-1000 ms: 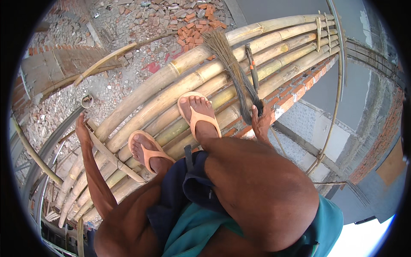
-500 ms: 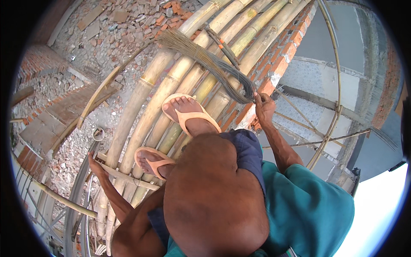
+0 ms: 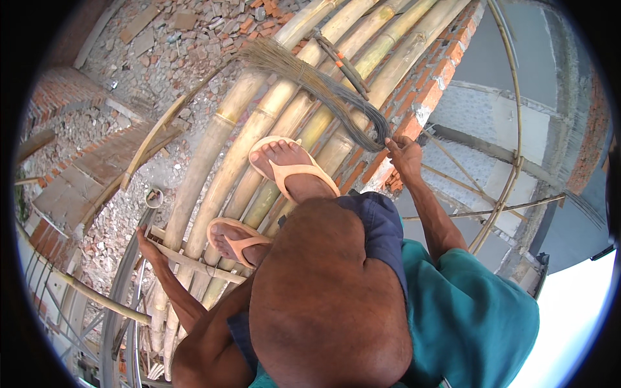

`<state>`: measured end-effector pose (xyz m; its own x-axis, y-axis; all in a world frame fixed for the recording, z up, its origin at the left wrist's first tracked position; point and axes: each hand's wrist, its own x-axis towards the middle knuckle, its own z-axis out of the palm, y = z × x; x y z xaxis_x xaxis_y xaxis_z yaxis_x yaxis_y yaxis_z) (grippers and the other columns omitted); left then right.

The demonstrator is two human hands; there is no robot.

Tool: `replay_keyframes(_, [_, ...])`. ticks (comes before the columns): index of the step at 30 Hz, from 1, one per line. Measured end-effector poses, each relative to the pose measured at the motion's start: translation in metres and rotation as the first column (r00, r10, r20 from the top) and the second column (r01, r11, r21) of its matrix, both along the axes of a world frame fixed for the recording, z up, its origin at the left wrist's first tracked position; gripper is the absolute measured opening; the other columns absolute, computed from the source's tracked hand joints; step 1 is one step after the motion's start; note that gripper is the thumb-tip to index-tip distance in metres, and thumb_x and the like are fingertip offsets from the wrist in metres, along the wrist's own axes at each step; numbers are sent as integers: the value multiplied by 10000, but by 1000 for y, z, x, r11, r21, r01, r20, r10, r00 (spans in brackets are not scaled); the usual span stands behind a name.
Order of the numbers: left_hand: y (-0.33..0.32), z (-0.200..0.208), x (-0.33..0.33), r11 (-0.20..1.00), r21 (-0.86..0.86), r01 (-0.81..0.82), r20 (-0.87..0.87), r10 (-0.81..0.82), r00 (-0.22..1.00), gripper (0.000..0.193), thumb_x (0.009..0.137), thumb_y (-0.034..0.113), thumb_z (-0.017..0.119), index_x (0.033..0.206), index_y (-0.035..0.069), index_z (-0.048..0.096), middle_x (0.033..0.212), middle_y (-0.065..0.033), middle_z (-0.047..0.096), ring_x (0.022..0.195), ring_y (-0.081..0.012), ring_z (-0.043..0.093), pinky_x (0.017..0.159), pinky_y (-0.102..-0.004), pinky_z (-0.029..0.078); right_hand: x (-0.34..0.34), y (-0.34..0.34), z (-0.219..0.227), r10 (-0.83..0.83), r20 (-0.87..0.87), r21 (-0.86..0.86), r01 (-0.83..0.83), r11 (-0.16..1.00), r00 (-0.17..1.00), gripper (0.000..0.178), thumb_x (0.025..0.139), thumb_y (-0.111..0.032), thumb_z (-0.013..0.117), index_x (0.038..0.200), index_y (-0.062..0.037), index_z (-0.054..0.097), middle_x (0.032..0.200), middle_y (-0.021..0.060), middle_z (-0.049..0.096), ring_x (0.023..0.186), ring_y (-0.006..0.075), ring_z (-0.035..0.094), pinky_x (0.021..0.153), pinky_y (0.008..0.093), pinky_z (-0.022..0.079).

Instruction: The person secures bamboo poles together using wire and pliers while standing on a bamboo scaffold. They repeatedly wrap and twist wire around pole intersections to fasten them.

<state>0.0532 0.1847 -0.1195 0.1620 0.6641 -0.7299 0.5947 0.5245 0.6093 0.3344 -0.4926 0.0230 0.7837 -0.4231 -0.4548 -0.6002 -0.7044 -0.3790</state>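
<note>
A wire bundle (image 3: 330, 98) lies slantwise across a row of bamboo poles (image 3: 215, 136), its frayed, brownish end at the upper left and its grey, looped end at the lower right, beside a brick wall (image 3: 446, 70). The right hand (image 3: 405, 156) is at that loop, thumb and forefinger pinched on the wire, the other fingers curled in. A dark, long-handled tool (image 3: 338, 63) with orange bands lies on the poles just beyond the bundle, near its middle.

Nearer the body, two feet in pale orange sandals (image 3: 295, 171) stand on the poles, the right one farther forward than the left. A wooden slat (image 3: 194, 264) crosses the poles by the left foot. The left hand (image 3: 152, 250) is at the slat's outer end, its fingers straight and released; whether the palm presses on the wood, I cannot tell. A bent knee fills the lower middle, with a teal shirt (image 3: 469, 317) to its right.

Beyond the left hand is a small bucket (image 3: 154, 198), and broken bricks and rubble (image 3: 174, 71) cover the ground at the upper left.
</note>
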Motion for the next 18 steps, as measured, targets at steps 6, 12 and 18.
replay_keyframes(6, [-1, 0, 0, 1000, -2, 13, -5, -13, 1000, 627, 1021, 536, 540, 1339, 0, 608, 1025, -156, 676, 894, -258, 669, 816, -394, 543, 0, -3, -3, -25, 69, -70, 30, 997, 997, 299, 966, -204, 739, 1061, 79, 714, 833, 98, 726, 648, 132, 663, 546, 290, 517])
replay_keyframes(12, [0, -1, -2, 1000, 12, 20, 0, -20, 1000, 608, 1028, 529, 525, 1324, 5, 615, 1023, -157, 677, 860, -267, 674, 782, -391, 552, 3, 2, 15, -197, 74, 45, 194, 980, 978, 251, 963, -204, 742, 987, 46, 728, 792, 76, 708, 632, 131, 661, 546, 281, 508])
replay_keyframes(18, [3, -7, -7, 999, 25, 41, 15, -42, 999, 619, 1027, 531, 521, 1321, -5, 615, 1045, -148, 675, 897, -254, 663, 811, -388, 542, 8, 9, 31, 134, 100, -247, -106, 963, 986, 277, 960, -190, 701, 1009, 75, 763, 773, 129, 748, 691, 180, 725, 671, 332, 569])
